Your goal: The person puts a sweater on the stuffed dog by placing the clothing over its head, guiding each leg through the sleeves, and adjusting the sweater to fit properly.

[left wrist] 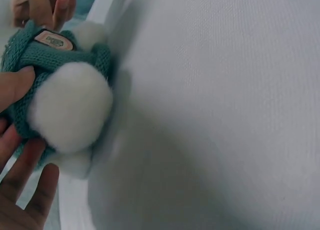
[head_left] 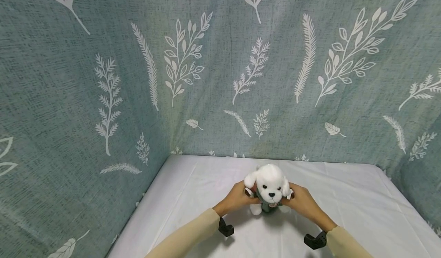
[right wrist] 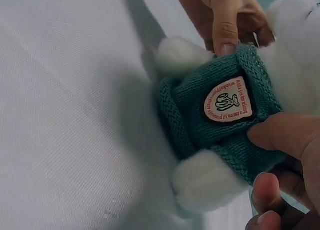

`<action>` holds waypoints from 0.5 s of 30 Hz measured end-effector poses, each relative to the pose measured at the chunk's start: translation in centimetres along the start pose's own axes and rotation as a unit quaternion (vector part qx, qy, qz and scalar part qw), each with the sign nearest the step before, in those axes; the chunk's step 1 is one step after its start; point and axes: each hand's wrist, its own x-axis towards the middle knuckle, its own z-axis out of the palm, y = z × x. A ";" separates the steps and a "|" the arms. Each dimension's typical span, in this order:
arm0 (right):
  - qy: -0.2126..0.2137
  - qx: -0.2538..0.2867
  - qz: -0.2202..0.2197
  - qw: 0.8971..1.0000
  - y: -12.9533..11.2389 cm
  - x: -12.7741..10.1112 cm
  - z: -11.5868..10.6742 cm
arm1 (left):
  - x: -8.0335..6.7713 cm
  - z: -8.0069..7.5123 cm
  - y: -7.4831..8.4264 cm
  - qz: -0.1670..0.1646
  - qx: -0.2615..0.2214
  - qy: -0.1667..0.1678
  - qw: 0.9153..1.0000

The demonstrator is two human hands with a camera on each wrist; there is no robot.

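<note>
A white plush dog (head_left: 271, 185) in a green knitted sweater (right wrist: 200, 104) faces the camera on the white-covered surface. My left hand (head_left: 237, 196) grips its body from the left side, and my right hand (head_left: 303, 202) grips it from the right. In the right wrist view, a thumb presses the sweater beside an orange-and-black patch (right wrist: 229, 100), with the fingers bent behind. The left wrist view has the left thumb (left wrist: 17, 87) on the knit near a round white paw (left wrist: 72, 107). The dog's back is hidden.
A white sheet (head_left: 193, 196) covers the surface under the dog. Grey-green fabric with white leaf prints (head_left: 220, 78) hangs behind it and along both sides. Black wrist mounts (head_left: 225, 227) hang below both forearms, which wear cream sleeves (head_left: 189, 231).
</note>
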 end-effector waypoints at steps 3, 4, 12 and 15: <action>0.004 0.000 0.002 1.000 0.1 -0.1 0.1 | -0.1 -0.1 0.1 0.002 0.003 -0.009 1.000; 0.004 0.000 0.004 1.000 0.1 -0.2 0.1 | -0.1 -0.1 0.1 0.005 0.001 -0.012 1.000; -0.023 0.018 0.027 0.999 0.2 -0.4 -0.5 | 0.0 -1.0 -0.4 0.020 0.015 -0.050 0.998; -0.031 0.019 0.033 0.999 0.3 -0.7 -1.2 | -0.1 -2.3 -0.6 0.021 0.054 -0.071 0.996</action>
